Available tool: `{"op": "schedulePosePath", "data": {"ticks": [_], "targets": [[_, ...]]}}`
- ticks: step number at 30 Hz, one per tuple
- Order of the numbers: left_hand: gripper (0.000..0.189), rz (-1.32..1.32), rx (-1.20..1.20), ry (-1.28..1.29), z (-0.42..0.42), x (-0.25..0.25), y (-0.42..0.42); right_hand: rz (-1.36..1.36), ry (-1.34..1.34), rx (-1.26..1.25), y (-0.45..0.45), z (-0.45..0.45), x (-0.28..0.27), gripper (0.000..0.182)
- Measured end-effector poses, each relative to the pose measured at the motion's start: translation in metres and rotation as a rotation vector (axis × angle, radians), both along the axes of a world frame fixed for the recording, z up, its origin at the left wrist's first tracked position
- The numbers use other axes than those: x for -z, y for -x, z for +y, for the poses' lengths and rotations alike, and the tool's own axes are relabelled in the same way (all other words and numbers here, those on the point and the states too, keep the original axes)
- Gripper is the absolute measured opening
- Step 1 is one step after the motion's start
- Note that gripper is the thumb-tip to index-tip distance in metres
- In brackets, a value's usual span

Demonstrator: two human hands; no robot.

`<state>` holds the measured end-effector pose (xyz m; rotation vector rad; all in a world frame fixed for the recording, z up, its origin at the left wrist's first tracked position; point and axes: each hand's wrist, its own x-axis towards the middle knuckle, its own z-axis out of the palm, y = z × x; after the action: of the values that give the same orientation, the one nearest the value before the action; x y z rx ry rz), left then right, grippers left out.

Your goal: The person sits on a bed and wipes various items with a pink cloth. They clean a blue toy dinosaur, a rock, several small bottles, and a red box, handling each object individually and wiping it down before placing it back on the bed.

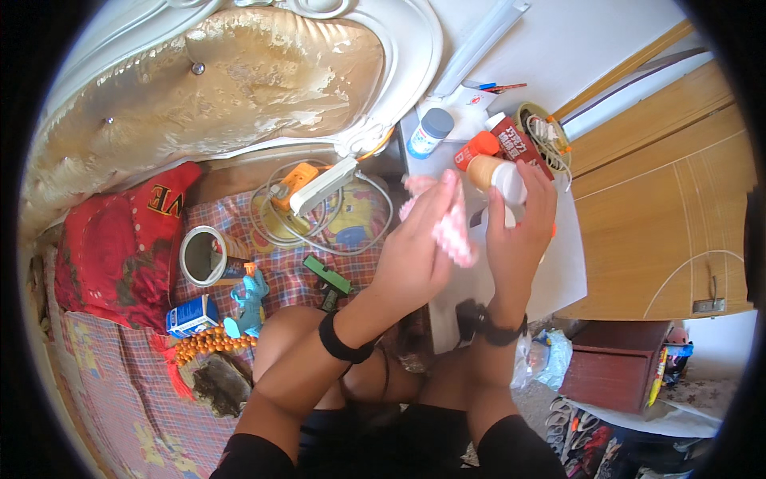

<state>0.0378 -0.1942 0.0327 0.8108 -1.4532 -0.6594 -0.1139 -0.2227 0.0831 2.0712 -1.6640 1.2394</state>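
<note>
My left hand (419, 245) holds a pink and white cloth (452, 230), blurred, above the near edge of the white table (562, 269). To its right, my right hand (523, 218) has its thumb and fingers around the white cap end of a tan bottle (488, 173), which lies tilted over the table. Just behind that bottle are a red container with an orange-red lid (483, 143) and a dark red packet (514, 138) with writing. A white and blue bottle with a grey cap (431, 133) stands farther back.
A basket with coiled cable (547, 138) is at the table's back right. On the checked bed lie a power strip (326, 185), an open can (206, 257), a blue toy (248, 305), a blue box (192, 316), orange beads (209, 344) and a green object (327, 275).
</note>
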Motion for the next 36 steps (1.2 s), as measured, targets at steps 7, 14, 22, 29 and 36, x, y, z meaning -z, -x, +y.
{"op": "schedulePosePath", "data": {"ticks": [7,14,22,29,36], "targets": [[0.029,0.31,0.208,-0.275,0.01,0.01,0.012,-0.017,-0.19,-0.121,-0.021,0.064,-0.025,0.044],[0.017,0.664,0.315,-0.595,0.001,0.021,0.012,0.015,-0.236,-0.322,-0.013,0.095,-0.047,0.05],[0.055,0.88,0.589,-0.674,-0.008,0.011,0.011,-0.124,-0.163,-0.289,-0.004,0.082,-0.037,0.062],[0.056,0.586,0.667,-0.853,-0.013,-0.019,0.017,-0.457,-0.125,-0.162,-0.002,0.068,-0.013,0.063],[0.05,0.751,0.689,-0.831,0.007,0.0,0.012,-0.221,-0.138,-0.381,-0.004,0.065,-0.008,0.065]]}}
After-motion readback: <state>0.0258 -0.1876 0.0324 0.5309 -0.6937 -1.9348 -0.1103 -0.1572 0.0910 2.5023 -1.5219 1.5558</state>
